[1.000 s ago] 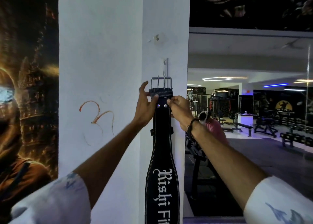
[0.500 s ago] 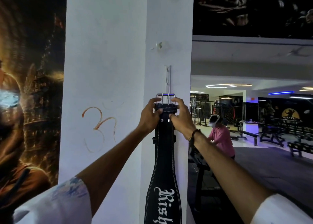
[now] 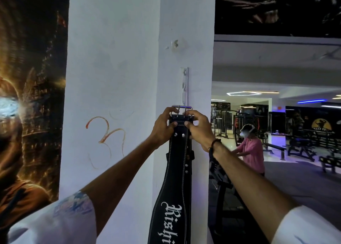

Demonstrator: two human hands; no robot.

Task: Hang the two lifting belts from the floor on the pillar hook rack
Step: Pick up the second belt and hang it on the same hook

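Belt buckle at the hook rack: seat it squarely

Lifting belt (image 3: 177,162) hangs flat against the white pillar (image 3: 114,77), buckle (image 3: 181,110) up, just under the hook rack (image 3: 184,85). Left hand (image 3: 163,128) and right hand (image 3: 199,129) each pinch the strap top, one grip either side of the buckle, fingers closed on it. We judge the buckle bar must rise above a hook between our grips, then settle level before either grip opens. Second belt not in view.
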